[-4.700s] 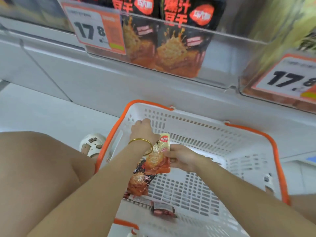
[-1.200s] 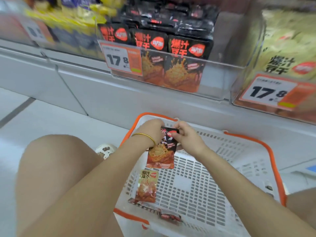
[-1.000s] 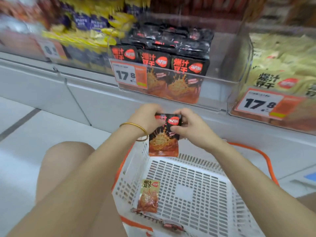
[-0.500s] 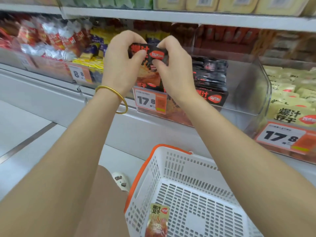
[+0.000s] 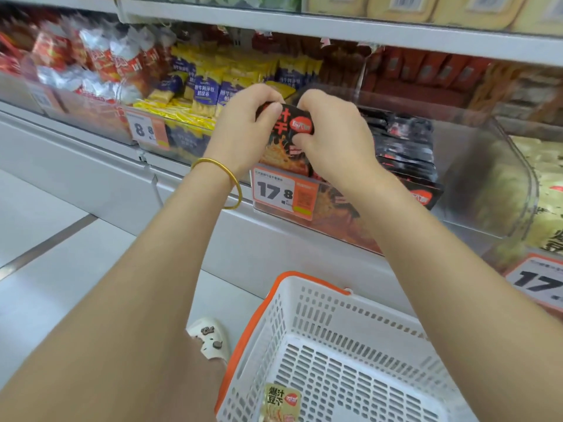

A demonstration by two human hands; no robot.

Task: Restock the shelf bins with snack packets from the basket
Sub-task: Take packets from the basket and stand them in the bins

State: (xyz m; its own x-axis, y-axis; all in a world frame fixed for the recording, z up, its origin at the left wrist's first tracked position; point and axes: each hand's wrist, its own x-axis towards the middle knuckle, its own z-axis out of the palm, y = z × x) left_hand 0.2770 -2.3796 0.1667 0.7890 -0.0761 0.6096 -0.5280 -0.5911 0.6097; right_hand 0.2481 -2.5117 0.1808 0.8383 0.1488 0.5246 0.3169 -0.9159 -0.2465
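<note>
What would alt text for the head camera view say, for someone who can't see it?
Both hands, the left hand and right hand, grip a black snack packet over a clear shelf bin of matching packets. Below, a white basket with an orange rim holds a yellow packet.

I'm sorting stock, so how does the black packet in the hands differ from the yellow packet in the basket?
The black packet is dark and pinched by both the left hand and the right hand at the bin; the yellow packet is pale, lying loose in the basket. Both carry a red oval logo.
</note>
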